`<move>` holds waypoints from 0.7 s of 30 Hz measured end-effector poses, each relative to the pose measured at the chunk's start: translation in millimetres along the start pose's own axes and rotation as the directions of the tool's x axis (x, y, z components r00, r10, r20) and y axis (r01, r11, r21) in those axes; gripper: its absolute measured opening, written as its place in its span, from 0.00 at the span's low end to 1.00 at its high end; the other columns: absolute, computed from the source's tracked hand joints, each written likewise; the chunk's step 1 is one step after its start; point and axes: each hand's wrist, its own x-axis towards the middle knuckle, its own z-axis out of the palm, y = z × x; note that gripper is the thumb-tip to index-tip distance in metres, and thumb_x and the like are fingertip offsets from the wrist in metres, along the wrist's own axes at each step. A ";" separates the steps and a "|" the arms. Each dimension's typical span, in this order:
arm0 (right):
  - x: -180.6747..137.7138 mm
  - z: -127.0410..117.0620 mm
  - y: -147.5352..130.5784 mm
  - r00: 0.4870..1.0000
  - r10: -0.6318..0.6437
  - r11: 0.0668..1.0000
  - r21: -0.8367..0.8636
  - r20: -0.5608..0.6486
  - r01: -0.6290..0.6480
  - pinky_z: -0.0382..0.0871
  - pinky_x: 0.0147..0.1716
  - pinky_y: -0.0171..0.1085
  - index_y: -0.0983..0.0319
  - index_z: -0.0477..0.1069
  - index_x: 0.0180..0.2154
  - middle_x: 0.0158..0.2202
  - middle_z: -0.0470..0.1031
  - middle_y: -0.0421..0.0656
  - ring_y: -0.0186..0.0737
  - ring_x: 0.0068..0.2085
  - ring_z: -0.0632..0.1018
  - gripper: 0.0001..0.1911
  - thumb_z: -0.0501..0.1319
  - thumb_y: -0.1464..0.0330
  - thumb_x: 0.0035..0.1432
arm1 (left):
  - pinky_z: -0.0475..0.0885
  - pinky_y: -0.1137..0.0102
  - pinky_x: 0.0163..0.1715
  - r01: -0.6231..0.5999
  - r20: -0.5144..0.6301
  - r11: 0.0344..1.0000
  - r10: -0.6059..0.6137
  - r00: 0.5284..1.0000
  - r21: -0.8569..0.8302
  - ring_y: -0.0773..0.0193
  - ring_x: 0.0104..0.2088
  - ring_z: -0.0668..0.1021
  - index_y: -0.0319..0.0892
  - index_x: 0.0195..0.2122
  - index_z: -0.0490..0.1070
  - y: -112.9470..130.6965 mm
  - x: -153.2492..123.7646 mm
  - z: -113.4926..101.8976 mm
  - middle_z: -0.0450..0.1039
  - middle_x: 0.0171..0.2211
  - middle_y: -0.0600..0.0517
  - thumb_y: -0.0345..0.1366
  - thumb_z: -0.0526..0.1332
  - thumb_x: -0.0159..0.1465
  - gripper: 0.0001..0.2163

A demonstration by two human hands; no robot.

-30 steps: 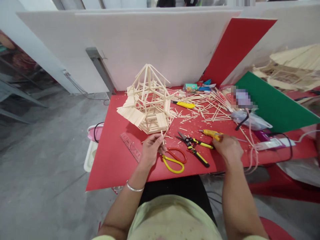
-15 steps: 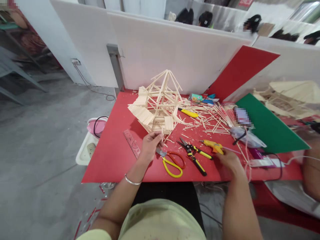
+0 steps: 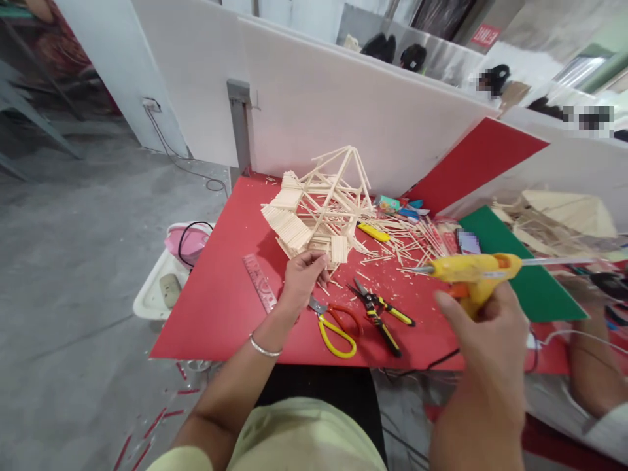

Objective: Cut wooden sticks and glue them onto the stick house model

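Our right hand (image 3: 494, 340) grips the glue gun (image 3: 473, 269) above the red table (image 3: 206, 307) | left hand (image 3: 300, 282): fingers narrow, hold unclear to us | stick model (image 3: 289, 226) just beyond it: likely light, stiff, brittle; we'd hold it low

Bright, diffuse light casts a soft shadow beside the stick model (image 3: 289, 226) on the red tabletop (image 3: 210, 294); the right hand (image 3: 493, 337) looks slightly blurred.

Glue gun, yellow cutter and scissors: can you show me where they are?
Glue gun (image 3: 468, 267), head view: on its yellow body.
Yellow cutter (image 3: 375, 232), head view: on its handle.
Scissors (image 3: 318, 307), head view: on the metal near the handles.
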 end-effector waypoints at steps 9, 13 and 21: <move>24.6 58.7 -45.4 0.847 -0.528 0.703 -0.529 0.059 0.476 0.51 0.26 0.37 0.64 0.71 0.49 0.39 0.75 0.50 0.42 0.31 0.71 0.20 0.59 0.57 0.62 | 0.68 0.75 0.15 0.005 -0.080 1.000 -0.004 0.997 0.014 0.70 0.13 0.71 0.37 0.34 0.76 -5.3 6.3 -4.6 0.72 0.15 0.55 0.44 0.72 0.53 0.15; 30.9 73.9 -41.9 0.799 -0.584 0.617 -0.562 0.142 0.551 0.51 0.27 0.38 0.65 0.71 0.52 0.39 0.75 0.50 0.42 0.33 0.72 0.20 0.57 0.61 0.63 | 0.70 0.74 0.16 0.027 -0.064 1.000 -0.026 0.998 0.006 0.69 0.15 0.72 0.37 0.34 0.76 -6.6 6.1 -4.4 0.72 0.16 0.55 0.43 0.72 0.53 0.15; 33.4 86.9 -37.1 0.749 -0.640 0.554 -0.572 0.172 0.605 0.53 0.28 0.38 0.64 0.71 0.53 0.41 0.75 0.48 0.40 0.33 0.72 0.19 0.58 0.64 0.62 | 0.69 0.75 0.15 0.044 -0.080 0.999 -0.044 0.996 -0.010 0.70 0.15 0.72 0.37 0.33 0.76 -5.7 5.8 -1.2 0.72 0.16 0.55 0.42 0.72 0.52 0.15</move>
